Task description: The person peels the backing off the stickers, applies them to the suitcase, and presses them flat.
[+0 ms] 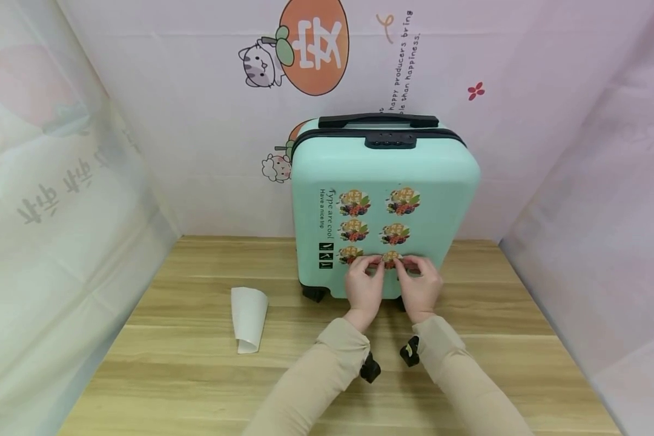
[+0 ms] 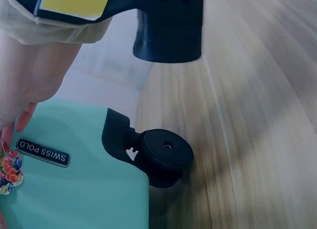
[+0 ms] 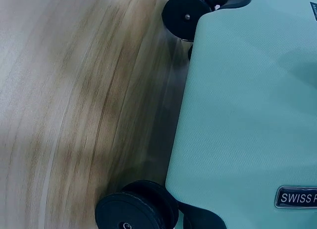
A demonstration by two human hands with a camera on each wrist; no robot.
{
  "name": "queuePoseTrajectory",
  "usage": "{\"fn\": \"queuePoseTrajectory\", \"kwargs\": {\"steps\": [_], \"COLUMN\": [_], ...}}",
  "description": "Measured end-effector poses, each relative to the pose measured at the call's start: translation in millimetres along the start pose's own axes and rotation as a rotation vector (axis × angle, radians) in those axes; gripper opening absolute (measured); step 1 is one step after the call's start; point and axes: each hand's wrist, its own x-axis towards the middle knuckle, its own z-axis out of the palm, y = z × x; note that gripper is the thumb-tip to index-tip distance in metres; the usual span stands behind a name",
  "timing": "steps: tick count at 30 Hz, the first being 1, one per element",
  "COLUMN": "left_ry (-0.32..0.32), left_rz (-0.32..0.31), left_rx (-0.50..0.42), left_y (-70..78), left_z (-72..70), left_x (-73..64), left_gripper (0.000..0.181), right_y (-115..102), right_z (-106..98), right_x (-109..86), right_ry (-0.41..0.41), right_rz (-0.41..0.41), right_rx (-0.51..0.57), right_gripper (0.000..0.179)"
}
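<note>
A mint-green suitcase [image 1: 316, 172] stands upright on the table, its front towards me. Round fruit stickers lie on its front in two columns, among them an upper right sticker [image 1: 403, 201] and a middle left sticker [image 1: 353, 230]. Low on the right column, my left hand [image 1: 364, 293] and right hand [image 1: 421, 292] pinch opposite sides of one more sticker [image 1: 391, 259] against the suitcase. In the left wrist view the right hand [image 2: 37, 73] is beside that sticker [image 2: 10, 172], near the SWISS POLO nameplate [image 2: 42, 152]. No hand shows in the right wrist view.
A curled white paper sheet [image 1: 249, 318] lies left of the suitcase on the wooden table [image 1: 196, 381]. Black wheels, one of them a front wheel [image 2: 166, 149], stick out below the suitcase. Printed cloth [image 1: 196, 91] hangs behind and at both sides.
</note>
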Motion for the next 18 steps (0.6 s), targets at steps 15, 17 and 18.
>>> {"fn": "queuePoseTrajectory", "kwargs": {"steps": [15, 17, 18], "left_ry": [0.139, 0.136, 0.135], "left_rz": [0.015, -0.020, -0.039], "left_rx": [0.064, 0.036, 0.021], "left_y": [-1.5, -0.6, 0.1], "left_z": [10.8, 11.4, 11.7], "left_x": [-0.1, -0.5, -0.7], "left_gripper": [0.004, 0.002, 0.001], "right_y": [-1.1, -0.4, 0.4], "right_z": [5.3, 5.1, 5.1], "right_x": [-1.2, -1.0, -0.9], "right_ry": [0.074, 0.078, 0.083], "right_rz": [-0.073, -0.082, -0.078], "right_rx": [-0.028, -0.034, -0.036], "right_gripper": [0.012, 0.013, 0.014]}}
